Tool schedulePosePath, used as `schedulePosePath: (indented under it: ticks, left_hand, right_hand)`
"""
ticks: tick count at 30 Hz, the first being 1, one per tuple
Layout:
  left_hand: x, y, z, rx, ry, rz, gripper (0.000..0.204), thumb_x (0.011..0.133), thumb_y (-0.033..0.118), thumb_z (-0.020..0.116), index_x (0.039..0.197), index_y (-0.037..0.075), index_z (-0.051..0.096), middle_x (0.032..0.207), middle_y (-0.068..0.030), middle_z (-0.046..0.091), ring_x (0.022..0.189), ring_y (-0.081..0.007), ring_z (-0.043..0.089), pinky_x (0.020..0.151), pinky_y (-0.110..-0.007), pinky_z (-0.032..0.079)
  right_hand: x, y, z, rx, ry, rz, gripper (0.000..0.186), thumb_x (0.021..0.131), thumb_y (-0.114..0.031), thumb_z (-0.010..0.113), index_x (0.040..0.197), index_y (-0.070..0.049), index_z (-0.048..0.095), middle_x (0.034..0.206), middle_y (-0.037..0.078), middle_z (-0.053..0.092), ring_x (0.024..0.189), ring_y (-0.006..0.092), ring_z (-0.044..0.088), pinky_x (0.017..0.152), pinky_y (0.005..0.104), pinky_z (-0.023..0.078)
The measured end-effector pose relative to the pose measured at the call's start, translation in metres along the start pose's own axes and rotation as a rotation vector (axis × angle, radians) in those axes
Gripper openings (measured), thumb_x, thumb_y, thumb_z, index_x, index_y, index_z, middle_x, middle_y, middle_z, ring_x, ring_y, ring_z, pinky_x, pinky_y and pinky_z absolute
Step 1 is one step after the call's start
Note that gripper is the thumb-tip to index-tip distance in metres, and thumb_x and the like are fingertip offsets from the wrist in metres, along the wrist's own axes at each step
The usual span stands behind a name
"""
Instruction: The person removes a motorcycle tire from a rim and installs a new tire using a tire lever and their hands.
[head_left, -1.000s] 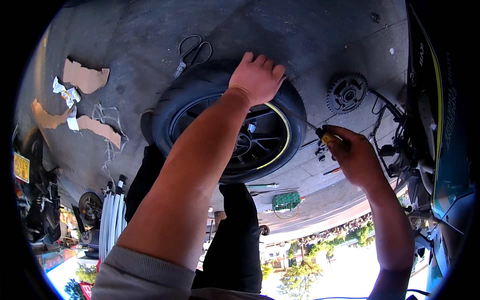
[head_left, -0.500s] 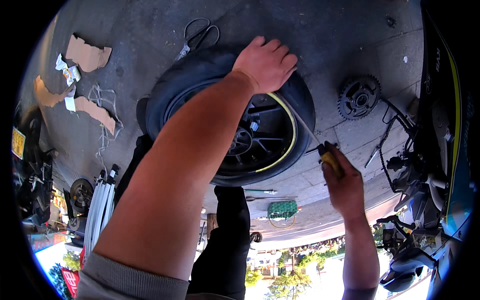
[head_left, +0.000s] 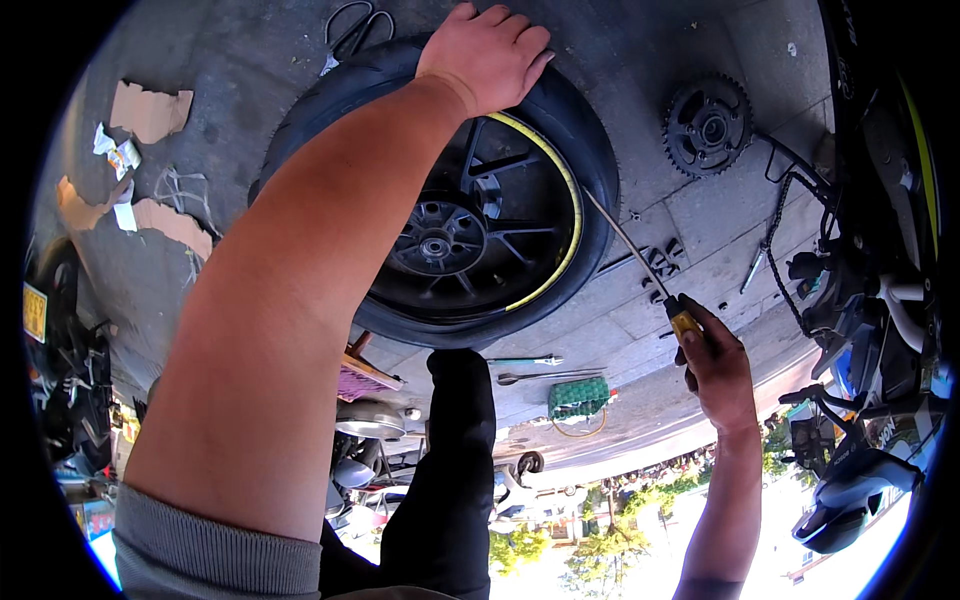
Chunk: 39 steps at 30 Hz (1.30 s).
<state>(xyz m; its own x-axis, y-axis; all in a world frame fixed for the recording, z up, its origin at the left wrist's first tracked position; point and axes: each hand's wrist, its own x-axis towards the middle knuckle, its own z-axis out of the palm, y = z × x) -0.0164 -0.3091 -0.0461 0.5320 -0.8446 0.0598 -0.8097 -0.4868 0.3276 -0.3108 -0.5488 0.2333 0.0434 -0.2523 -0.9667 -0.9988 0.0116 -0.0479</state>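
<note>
A motorcycle wheel with a black spoked rim (head_left: 520,228) lies before me, its black tyre (head_left: 565,120) around it. A yellow band runs along the rim's right side. My left hand (head_left: 488,58) is closed over the far part of the tyre, fingers bent across its sidewall; their undersides are hidden. In my right hand (head_left: 718,372) is a long screwdriver (head_left: 628,240) with a yellow and black handle. Its shaft slants up to the left, and the tip meets the wheel between tyre and rim at the right. Whether the tip is tucked under the tyre's edge I cannot tell.
A sprocket (head_left: 708,127) lies on the paving at right, near a chain (head_left: 772,235) and a parked motorcycle. Scissors (head_left: 350,35) lie beyond the tyre. Torn cardboard (head_left: 150,110) is at far left. Near my knee are long hand tools (head_left: 550,376) and a green box-like thing (head_left: 578,398).
My view has shifted, so the wheel sits further up and left. The screwdriver's tip has moved along the rim, away from my left hand. My right hand still holds the handle.
</note>
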Motion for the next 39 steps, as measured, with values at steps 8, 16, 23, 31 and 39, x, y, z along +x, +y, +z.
schedulePosePath:
  ticks: [8, 16, 23, 31, 39]
  left_hand:
    - [-0.009, 0.001, 0.017, 0.121, 0.056, 0.03, 0.02, 0.105, 0.036, 0.072, 0.114, 0.019, 0.075, 0.108, 0.001, 0.076, 0.109, -0.0214, 0.07, 0.092, -0.044, 0.05]
    - [-0.011, 0.002, 0.014, 0.13, -0.047, 0.033, 0.039, 0.105, 0.045, 0.073, 0.129, 0.014, 0.074, 0.12, -0.0058, 0.075, 0.116, -0.0291, 0.071, 0.101, -0.046, 0.051]
    - [-0.003, 0.001, 0.004, 0.019, -0.023, 0.002, 0.026, 0.107, 0.038, 0.063, 0.106, 0.015, 0.075, 0.106, -0.0088, 0.077, 0.107, -0.0305, 0.072, 0.095, -0.052, 0.052]
    - [-0.004, 0.0, 0.005, 0.052, -0.049, -0.003, 0.032, 0.11, 0.039, 0.058, 0.11, 0.012, 0.076, 0.111, -0.0135, 0.081, 0.113, -0.0341, 0.074, 0.098, -0.055, 0.055]
    - [-0.06, -0.04, -0.036, -0.003, -0.092, -0.081, 0.056, 0.11, 0.052, 0.06, 0.13, 0.001, 0.069, 0.131, -0.0274, 0.071, 0.125, -0.0491, 0.066, 0.111, -0.057, 0.051]
  right_hand:
    - [0.092, -0.04, -0.083, 0.009, -0.249, 0.102, 0.051, 0.107, -0.027, 0.077, 0.153, -0.008, 0.069, 0.09, 0.009, 0.072, 0.061, 0.0071, 0.057, 0.046, 0.0212, 0.039]
    - [-0.012, -0.003, 0.09, -0.245, 0.111, -0.254, 0.055, 0.113, -0.007, 0.063, 0.167, -0.003, 0.051, 0.128, 0.026, 0.078, 0.116, 0.0344, 0.079, 0.103, 0.0436, 0.061]
    - [-0.01, 0.048, 0.122, -0.184, 0.119, -0.278, 0.066, 0.112, -0.001, 0.061, 0.173, -0.001, 0.039, 0.151, 0.028, 0.067, 0.133, 0.0356, 0.072, 0.11, 0.0402, 0.057]
    - [-0.059, 0.099, 0.115, 0.622, -0.225, -0.091, 0.046, 0.113, -0.018, 0.07, 0.155, -0.005, 0.055, 0.08, -0.002, 0.059, 0.056, 0.0018, 0.045, 0.047, 0.0205, 0.036]
    - [-0.019, 0.118, 0.252, 0.12, -0.269, -0.279, 0.044, 0.108, -0.022, 0.078, 0.146, -0.004, 0.066, 0.112, 0.02, 0.077, 0.099, 0.029, 0.074, 0.095, 0.0386, 0.058]
